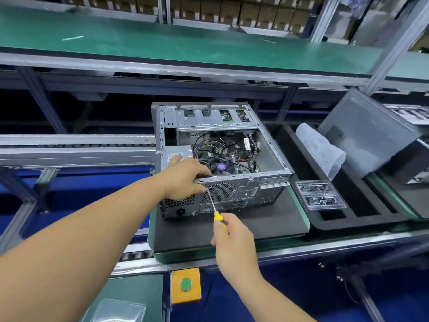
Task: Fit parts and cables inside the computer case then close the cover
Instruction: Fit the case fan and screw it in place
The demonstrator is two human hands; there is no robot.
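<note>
An open grey computer case (271, 156) lies on its side on a black foam pad (267, 219), its rear panel toward me and black cables and a fan visible inside. My left hand (183, 177) grips the top edge of the rear panel near the power supply (178, 154), thumb on the outside by the fan grille. My right hand (232, 235) holds a yellow-handled screwdriver (214, 208). Its tip meets the rear panel just beside my left thumb. The case cover (366, 133) leans upright at the right.
A black foam tray (362, 212) to the right holds a clear plastic box of small parts (318, 196) and a white plastic bag (322, 149). A yellow box with a green button (185, 284) sits at the front edge. Roller conveyor rails run left; a green shelf is overhead.
</note>
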